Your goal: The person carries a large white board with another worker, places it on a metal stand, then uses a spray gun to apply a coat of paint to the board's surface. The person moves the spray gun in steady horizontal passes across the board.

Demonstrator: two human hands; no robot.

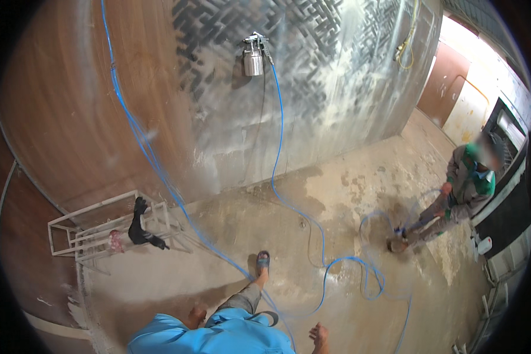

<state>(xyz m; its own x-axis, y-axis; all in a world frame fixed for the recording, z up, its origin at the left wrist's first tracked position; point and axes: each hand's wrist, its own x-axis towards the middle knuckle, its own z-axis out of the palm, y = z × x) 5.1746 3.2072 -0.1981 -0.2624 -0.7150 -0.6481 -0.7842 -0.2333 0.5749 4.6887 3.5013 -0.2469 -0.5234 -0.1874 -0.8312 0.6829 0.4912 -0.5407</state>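
My right hand (320, 336) shows at the lower edge with its fingers apart and nothing in it. A blue air hose (277, 177) runs across the concrete floor just left of this hand, not touching it. My left hand (196, 317) is a small patch beside my blue shirt, and its fingers are hidden. My sandalled foot (263, 261) is stepped forward between the hands. The hose climbs the wall to a metal spray gun (253, 54) hanging there.
A white metal rack (94, 227) with a black cloth (140, 229) stands at the left by the brown wall. Another person (467, 183) crouches at the right, holding a loop of hose. A white jug (484, 245) sits by the right wall. Hose coils (366, 274) lie mid-floor.
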